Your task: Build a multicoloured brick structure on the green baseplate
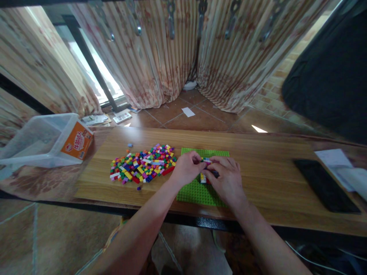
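Observation:
A green studded baseplate (pixel 192 193) lies on the table in front of me. Small toy bricks (pixel 203 178) in white, yellow, red and blue stand joined near its middle, partly covered by my fingers. From the left, my left hand (pixel 187 168) is closed, its thumb and fingertips pinched at the bricks. My right hand (pixel 227 176) is closed too, with thumb and forefinger meeting the left fingertips over the same spot. A dark piece shows under the right fingers. Exactly which brick each hand grips is largely hidden.
Left of the baseplate spreads a pile of loose, multicoloured bricks (pixel 143 164). A clear plastic bin (pixel 51 149) with an orange label stands at the far left. On the right lie a black flat panel (pixel 325 185) and white paper (pixel 335 160). The wooden table (pixel 266 172) has a dark front edge.

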The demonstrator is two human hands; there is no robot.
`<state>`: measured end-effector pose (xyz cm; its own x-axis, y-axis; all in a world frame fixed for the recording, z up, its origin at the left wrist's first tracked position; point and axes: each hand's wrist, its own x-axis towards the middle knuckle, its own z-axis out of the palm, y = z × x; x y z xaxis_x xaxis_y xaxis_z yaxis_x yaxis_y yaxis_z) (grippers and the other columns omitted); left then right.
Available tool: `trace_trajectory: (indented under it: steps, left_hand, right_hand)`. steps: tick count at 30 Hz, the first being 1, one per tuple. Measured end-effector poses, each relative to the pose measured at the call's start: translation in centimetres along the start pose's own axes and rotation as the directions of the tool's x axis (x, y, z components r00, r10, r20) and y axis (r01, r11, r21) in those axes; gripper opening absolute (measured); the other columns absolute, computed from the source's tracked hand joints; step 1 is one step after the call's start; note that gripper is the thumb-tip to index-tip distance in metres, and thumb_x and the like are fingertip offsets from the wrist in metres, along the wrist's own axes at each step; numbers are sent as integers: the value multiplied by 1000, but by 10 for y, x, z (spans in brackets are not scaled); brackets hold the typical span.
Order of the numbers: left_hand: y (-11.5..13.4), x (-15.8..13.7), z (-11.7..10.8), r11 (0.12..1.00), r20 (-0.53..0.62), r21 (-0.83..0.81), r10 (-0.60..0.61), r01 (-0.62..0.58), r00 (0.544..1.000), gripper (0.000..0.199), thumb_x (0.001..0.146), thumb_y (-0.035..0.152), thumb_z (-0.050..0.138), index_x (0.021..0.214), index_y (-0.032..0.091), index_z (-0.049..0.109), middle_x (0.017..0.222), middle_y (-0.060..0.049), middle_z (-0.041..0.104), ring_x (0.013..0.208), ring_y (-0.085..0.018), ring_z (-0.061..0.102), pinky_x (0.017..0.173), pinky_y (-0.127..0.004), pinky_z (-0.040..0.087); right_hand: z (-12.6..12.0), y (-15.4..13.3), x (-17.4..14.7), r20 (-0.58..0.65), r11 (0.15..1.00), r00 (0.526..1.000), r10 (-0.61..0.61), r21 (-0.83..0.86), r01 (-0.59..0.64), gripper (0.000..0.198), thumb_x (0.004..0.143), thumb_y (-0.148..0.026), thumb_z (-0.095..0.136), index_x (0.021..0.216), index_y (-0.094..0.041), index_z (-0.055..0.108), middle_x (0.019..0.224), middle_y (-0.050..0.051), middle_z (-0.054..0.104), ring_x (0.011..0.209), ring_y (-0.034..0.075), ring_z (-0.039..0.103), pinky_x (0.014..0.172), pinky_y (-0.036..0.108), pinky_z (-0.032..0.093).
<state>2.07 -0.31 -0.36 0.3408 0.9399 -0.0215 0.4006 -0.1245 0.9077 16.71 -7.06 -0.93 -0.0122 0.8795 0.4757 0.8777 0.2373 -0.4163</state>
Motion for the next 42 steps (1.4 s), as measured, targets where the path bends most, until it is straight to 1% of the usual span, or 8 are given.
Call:
trace_trajectory:
  steps: [7,11,15,20,27,31,38,42]
  left_hand:
    - [5,0,2,999,4,-17,-31,31,1000,9,73,17,70,71,15,61,64,1,64,60,-12,58,57,-23,41]
    - [-2,1,1,998,19,-62,-3,4,1000,12,74,19,70,70,15,60,63,2,62,59,-11,56,57,-23,40]
    - [-5,2,-2,997,41,-68,40,-37,998,15,80,26,66,70,15,62,63,2,62,60,-11,54,57,-23,40]
    - [-1,0,-7,999,40,-26,44,-43,998,23,86,30,60,68,16,63,59,2,58,58,-11,50,54,-23,36]
    - [2,-4,-6,1000,67,-7,-21,21,998,24,69,31,79,73,16,60,64,4,58,60,-11,51,55,-23,36]
    - [3,-4,-4,999,59,-5,-37,37,998,22,70,29,77,73,16,60,63,4,58,58,-11,51,55,-23,36]
    - [4,-6,-1,992,26,120,-30,27,999,24,70,35,77,74,17,63,68,1,62,62,-13,54,56,-25,38]
    - [1,-8,0,994,10,104,-39,38,999,28,69,40,78,75,17,63,69,1,63,63,-14,55,56,-24,38]
  right_hand:
    - [2,-1,1,5,999,1000,29,22,-29,13,83,-32,71,72,-24,70,105,5,70,101,28,58,89,47,41]
    - [-3,4,4,23,993,999,43,111,-46,14,82,-38,71,74,-26,72,105,5,70,101,28,59,90,49,44]
    - [-13,13,8,-62,965,992,109,245,-91,19,87,-41,64,80,-25,73,102,7,71,99,25,63,93,47,47]
    - [-22,20,12,-153,935,957,245,298,-191,23,90,-38,58,79,-23,72,93,7,73,93,25,67,89,44,51]
    - [-21,16,10,-130,953,974,188,263,-149,24,91,-38,58,78,-23,71,92,7,74,92,24,67,88,42,51]
    - [-19,16,8,-117,958,976,186,240,-154,25,91,-40,58,80,-23,71,92,7,74,91,25,68,87,43,52]
    - [-15,22,6,-125,960,976,178,241,-144,24,89,-42,59,79,-24,71,91,6,74,89,24,69,85,40,53]
    - [-15,24,3,-114,961,974,197,221,-168,28,89,-47,59,80,-24,71,92,6,74,90,26,69,83,42,53]
